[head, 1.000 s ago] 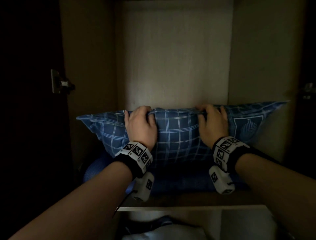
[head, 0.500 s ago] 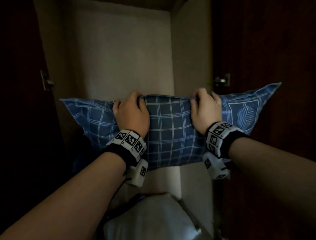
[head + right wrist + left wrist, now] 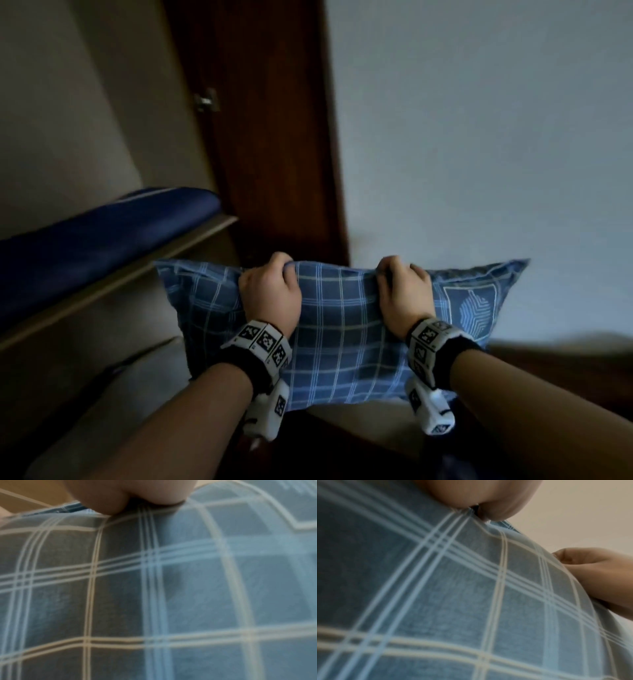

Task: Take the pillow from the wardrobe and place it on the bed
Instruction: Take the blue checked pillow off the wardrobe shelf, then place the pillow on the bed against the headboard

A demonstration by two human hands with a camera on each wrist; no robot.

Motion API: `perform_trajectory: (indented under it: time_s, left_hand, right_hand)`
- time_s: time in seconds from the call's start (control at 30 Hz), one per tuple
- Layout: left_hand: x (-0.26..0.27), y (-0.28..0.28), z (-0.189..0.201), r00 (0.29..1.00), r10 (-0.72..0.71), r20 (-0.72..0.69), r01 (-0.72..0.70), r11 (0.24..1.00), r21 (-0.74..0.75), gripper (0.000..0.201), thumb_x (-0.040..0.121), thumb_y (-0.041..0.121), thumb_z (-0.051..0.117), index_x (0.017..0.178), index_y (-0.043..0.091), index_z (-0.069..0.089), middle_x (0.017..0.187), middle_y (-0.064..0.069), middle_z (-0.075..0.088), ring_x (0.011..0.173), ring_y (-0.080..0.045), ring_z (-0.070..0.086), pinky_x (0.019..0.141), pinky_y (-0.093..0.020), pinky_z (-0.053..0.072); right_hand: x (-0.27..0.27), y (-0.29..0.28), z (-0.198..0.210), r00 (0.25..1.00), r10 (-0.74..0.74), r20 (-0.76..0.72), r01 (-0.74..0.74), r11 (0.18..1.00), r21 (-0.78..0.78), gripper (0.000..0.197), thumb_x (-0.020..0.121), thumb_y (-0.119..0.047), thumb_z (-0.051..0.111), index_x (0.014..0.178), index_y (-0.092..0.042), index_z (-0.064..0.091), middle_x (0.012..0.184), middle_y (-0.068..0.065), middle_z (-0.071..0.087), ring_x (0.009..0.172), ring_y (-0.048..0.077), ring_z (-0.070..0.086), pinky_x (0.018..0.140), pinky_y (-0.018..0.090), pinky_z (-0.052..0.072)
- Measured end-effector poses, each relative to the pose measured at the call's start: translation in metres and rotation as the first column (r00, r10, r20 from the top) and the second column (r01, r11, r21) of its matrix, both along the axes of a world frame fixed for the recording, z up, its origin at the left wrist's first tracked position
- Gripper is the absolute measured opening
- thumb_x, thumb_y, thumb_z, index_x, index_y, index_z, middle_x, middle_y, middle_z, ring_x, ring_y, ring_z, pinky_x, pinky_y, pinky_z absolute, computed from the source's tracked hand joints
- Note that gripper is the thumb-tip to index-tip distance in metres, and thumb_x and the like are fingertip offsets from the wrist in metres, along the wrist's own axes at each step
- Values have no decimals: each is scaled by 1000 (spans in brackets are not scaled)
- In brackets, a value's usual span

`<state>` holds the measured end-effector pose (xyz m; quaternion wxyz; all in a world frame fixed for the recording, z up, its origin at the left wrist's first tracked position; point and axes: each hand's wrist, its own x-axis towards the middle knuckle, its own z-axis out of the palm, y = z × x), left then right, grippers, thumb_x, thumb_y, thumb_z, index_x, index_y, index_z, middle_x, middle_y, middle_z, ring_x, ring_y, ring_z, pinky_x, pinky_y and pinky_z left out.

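- Wall (image 3: 479,137): pale, plain, filling the right and upper part of the head view behind the pillow.
- Wardrobe (image 3: 68,102): light interior panels on the left, seen tilted; a dark brown door (image 3: 267,137) stands open beside it, with a metal hinge (image 3: 206,100) on its inner edge.
- Shelf (image 3: 137,267): light wooden board inside the wardrobe, carrying a dark blue folded item (image 3: 102,229) that lies flat along it.
- Pillow (image 3: 342,329): blue with a pale check pattern and a patterned panel near its right corner. It is held in the air, outside the wardrobe, in front of the door and wall; it rests on no surface. Both wrist views show its fabric close up and blurred.
- Left hand (image 3: 270,294): fingers curled over the pillow's top edge, left of centre, clamped on the fabric.
- Right hand (image 3: 402,294): fingers curled over the same top edge, right of centre, likewise clamped on the fabric; well apart from the left hand.
- Wrist bands (image 3: 263,342): black straps with black-and-white markers, one on each wrist.
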<state>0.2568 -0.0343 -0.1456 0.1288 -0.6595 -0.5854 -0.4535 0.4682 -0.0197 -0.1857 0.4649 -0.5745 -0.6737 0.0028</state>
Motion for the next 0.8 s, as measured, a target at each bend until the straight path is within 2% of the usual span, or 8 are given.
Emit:
perform_trajectory:
  time_s: [0.17, 0.2, 0.27, 0.37, 0.47, 0.57, 0.7, 0.8]
  left_hand:
    - [151, -34, -81, 959, -285, -1, 281, 947, -156, 15, 88, 16, 52, 81, 13, 65, 59, -8, 65, 57, -35, 60, 70, -44, 53]
    - [161, -39, -88, 955, -298, 6, 294, 939, -177, 15, 88, 17, 52, 80, 14, 64, 57, -7, 63, 56, -35, 59, 69, -44, 53]
    - [223, -64, -116, 916, -402, 14, 393, 888, -237, 14, 91, 16, 53, 79, 16, 61, 53, -2, 56, 54, -34, 58, 68, -44, 52]
    - [301, -107, -150, 836, -546, 55, 528, 774, -350, 12, 93, 15, 56, 84, 19, 61, 55, 8, 49, 55, -31, 57, 70, -45, 53]
    - [372, -151, -184, 754, -645, 122, 624, 646, -441, 12, 95, 18, 53, 87, 20, 61, 57, 7, 53, 57, -28, 58, 71, -45, 53]
    - [437, -203, -221, 670, -711, 212, 687, 485, -542, 14, 97, 21, 50, 89, 23, 60, 63, 5, 60, 63, -25, 62, 72, -44, 54]
    - [508, -273, -266, 604, -722, 337, 713, 302, -632, 15, 97, 20, 47, 86, 24, 57, 64, 5, 59, 70, -30, 62, 76, -44, 51]
    - [547, -312, -303, 591, -691, 416, 708, 197, -678, 15, 96, 19, 46, 84, 23, 55, 66, 1, 63, 67, -33, 62, 68, -44, 53]
  right_hand:
    - [146, -98, -92, 965, -262, -5, 257, 950, -176, 6, 93, -12, 53, 92, -17, 54, 75, 1, 67, 77, 28, 61, 102, 43, 34]
    - [155, -106, -99, 961, -275, 3, 271, 946, -175, 5, 92, -11, 54, 93, -16, 55, 77, 2, 68, 79, 29, 62, 101, 42, 34]
    - [209, -158, -123, 928, -373, -4, 359, 897, -259, 7, 92, -11, 55, 98, -14, 58, 85, 5, 71, 88, 30, 62, 103, 40, 31]
    - [278, -230, -148, 855, -518, 10, 496, 814, -303, 14, 92, -11, 57, 105, -14, 59, 95, 6, 72, 98, 29, 59, 102, 38, 29]
    - [332, -300, -176, 779, -623, 73, 610, 725, -320, 16, 87, -8, 61, 103, -13, 59, 91, 7, 72, 92, 29, 62, 97, 42, 35]
    - [379, -375, -205, 695, -706, 135, 695, 614, -374, 13, 87, -9, 60, 98, -16, 57, 88, 4, 71, 88, 28, 62, 97, 43, 36]
    - [434, -459, -234, 604, -758, 245, 766, 469, -439, 9, 87, -10, 57, 88, -17, 52, 82, 3, 68, 83, 28, 61, 95, 43, 38]
    - [465, -500, -253, 567, -765, 305, 788, 395, -473, 9, 86, -10, 57, 89, -17, 52, 81, 3, 67, 84, 28, 62, 99, 44, 36]
